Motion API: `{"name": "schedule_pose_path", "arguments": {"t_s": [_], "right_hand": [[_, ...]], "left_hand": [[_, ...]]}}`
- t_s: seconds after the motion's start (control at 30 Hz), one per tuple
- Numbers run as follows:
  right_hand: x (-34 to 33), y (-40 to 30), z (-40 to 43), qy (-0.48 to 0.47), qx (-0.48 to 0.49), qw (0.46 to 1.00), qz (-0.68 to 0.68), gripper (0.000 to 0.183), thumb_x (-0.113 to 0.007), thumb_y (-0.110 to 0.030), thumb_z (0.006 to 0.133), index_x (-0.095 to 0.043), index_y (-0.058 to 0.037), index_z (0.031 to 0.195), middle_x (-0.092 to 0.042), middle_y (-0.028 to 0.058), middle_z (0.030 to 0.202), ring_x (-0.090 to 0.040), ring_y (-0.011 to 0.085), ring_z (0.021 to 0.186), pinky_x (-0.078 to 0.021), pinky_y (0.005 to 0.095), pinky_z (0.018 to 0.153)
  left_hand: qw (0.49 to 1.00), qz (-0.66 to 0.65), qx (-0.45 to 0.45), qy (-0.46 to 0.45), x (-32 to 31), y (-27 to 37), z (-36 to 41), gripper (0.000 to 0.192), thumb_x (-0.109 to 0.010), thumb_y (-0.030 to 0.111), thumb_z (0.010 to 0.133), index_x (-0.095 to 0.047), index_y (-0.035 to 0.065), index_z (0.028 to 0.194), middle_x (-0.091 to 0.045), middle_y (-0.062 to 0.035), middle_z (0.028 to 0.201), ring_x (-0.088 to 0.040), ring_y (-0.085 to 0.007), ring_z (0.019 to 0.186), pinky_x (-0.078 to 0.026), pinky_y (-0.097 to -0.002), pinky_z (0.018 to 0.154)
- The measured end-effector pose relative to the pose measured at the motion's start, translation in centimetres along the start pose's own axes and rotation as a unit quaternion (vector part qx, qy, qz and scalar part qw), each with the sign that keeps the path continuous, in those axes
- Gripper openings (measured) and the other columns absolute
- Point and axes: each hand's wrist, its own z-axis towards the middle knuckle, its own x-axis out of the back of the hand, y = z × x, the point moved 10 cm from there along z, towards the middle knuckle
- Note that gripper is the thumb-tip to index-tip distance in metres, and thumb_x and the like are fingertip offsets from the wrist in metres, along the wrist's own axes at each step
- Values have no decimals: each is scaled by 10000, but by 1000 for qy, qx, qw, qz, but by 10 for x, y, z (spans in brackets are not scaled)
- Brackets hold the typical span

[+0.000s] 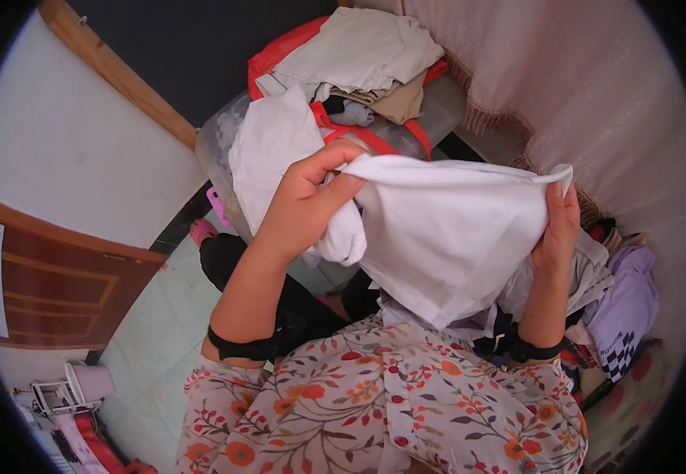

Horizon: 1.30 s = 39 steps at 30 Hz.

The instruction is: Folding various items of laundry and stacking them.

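Note:
A white cloth garment [455,237] is stretched between my two hands above my lap. My left hand [313,195] pinches its upper left corner between thumb and fingers. At the opposite corner my right hand [558,219] grips the edge, the fingers partly behind the fabric. A rolled or bunched white part [343,234] hangs below my left hand; I cannot tell whether it belongs to the same garment. Just beyond my left hand, another white garment [272,148] drapes over a translucent plastic bin [215,145].
On the bin lies a red bag [284,50] with folded off-white clothes [361,50] and a tan garment [402,98]. A pink curtain [556,77] hangs at the right, above a heap with a lilac garment [624,302]. A wooden door [64,284] and a pink bucket [91,382] stand left.

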Motion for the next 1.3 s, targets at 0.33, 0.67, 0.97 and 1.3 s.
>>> {"name": "schedule_pose_path", "arguments": {"t_s": [0.33, 0.67, 0.97, 1.3], "right_hand": [[-15, 1, -17, -88, -76, 993, -1, 368, -603, -201, 878, -469, -23, 1171, -594, 107, 1085, -576, 160, 973, -457, 276, 863], [-6, 16, -38, -213, -127, 945, -211, 318, -748, -104, 727, -563, -36, 977, -594, -6, 889, -545, 87, 834, -440, 243, 748], [8, 22, -12, -60, -120, 990, -33, 310, -619, -199, 873, -541, -20, 1113, -614, 43, 998, -587, 118, 877, -480, 259, 768], [-38, 13, -36, -291, -122, 939, -139, 736, -769, -234, 705, -415, -12, 1311, -545, 91, 1194, -517, 159, 1066, -417, 314, 927]], "left_hand": [[964, -226, 19, -138, -25, 11, -17, 264, -558, 191, 822, -567, -42, 698, -586, -199, 899, -546, -141, 586, -443, -255, 527], [993, 9, 117, -30, 14, -23, -7, 162, -555, 195, 905, -514, 51, 842, -507, 27, 770, -472, -29, 677, -398, -172, 601], [988, 155, 25, 9, 10, -5, 6, 149, -655, 133, 832, -566, 35, 902, -533, 31, 822, -453, -55, 770, -378, -180, 723], [962, 242, -67, 104, 10, 28, 8, 246, -687, 85, 781, -592, 57, 1006, -527, 13, 887, -465, -93, 840, -390, -216, 774]]}}
